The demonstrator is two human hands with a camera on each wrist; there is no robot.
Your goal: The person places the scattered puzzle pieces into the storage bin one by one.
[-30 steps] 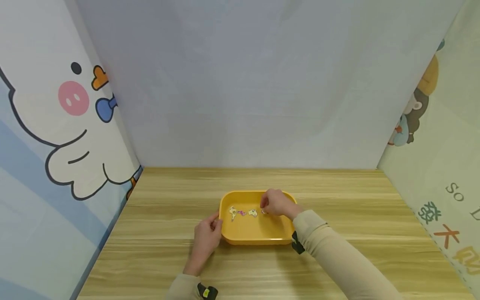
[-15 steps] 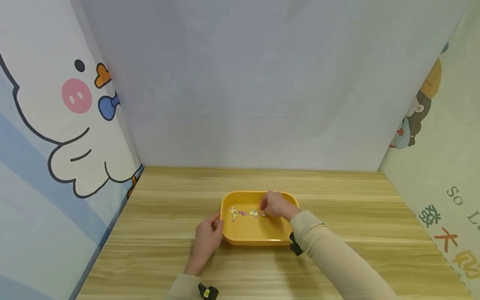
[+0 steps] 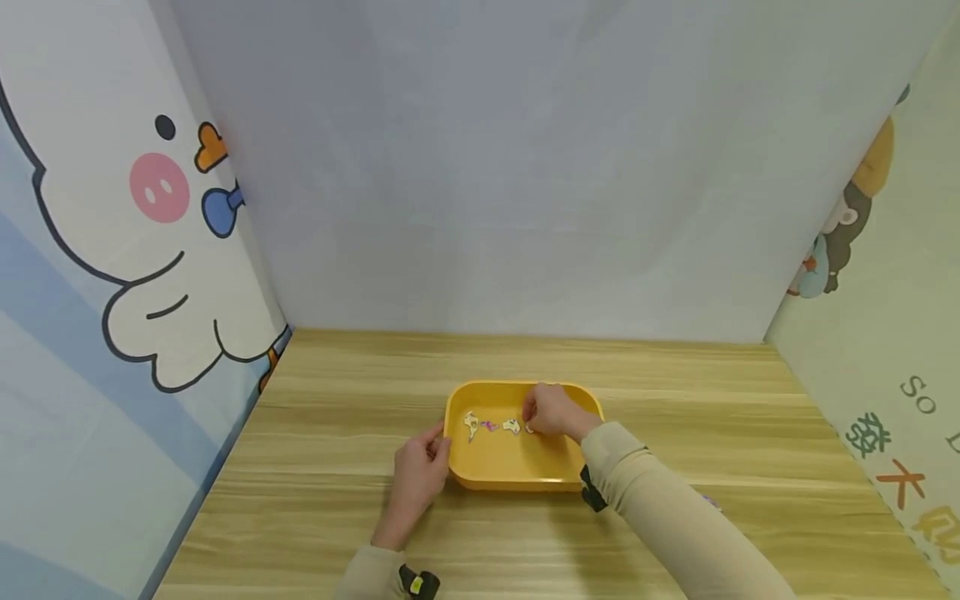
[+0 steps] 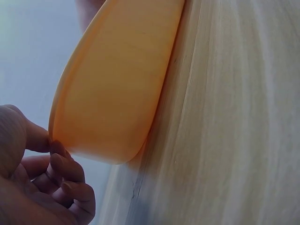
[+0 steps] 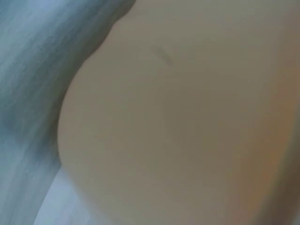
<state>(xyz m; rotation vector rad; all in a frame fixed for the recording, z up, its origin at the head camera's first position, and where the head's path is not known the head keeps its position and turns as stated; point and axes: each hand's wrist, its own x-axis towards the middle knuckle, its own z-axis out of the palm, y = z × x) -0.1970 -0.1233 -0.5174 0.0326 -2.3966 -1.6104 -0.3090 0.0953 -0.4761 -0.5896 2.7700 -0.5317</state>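
On the wood-grain table stands a shallow yellow tray (image 3: 495, 468). My left hand (image 3: 420, 471) pinches the tray's left rim between thumb and fingers, as the left wrist view shows close up. Inside the tray, my right hand (image 3: 557, 410) reaches down with curled fingers onto a small flat pale piece (image 3: 529, 428), mostly hidden under the fingertips. To its left, in a row, lie a cream piece with dark marks (image 3: 511, 427), a small purple-pink piece (image 3: 489, 426) and a larger irregular cream piece (image 3: 471, 425). The right wrist view is too blurred and filled up close to show the fingers.
A small purplish thing (image 3: 711, 502) lies on the table (image 3: 337, 417), partly behind the right sleeve (image 3: 660, 500). A plain grey cloth (image 3: 495, 183) hangs along the table's back edge. Printed cloths with cartoon figures hang on the left and right.
The head view has shifted slightly, so everything sits a little further right. The purplish thing beyond the right sleeve now shows more. Both hands keep nearly the same places on and in the tray.
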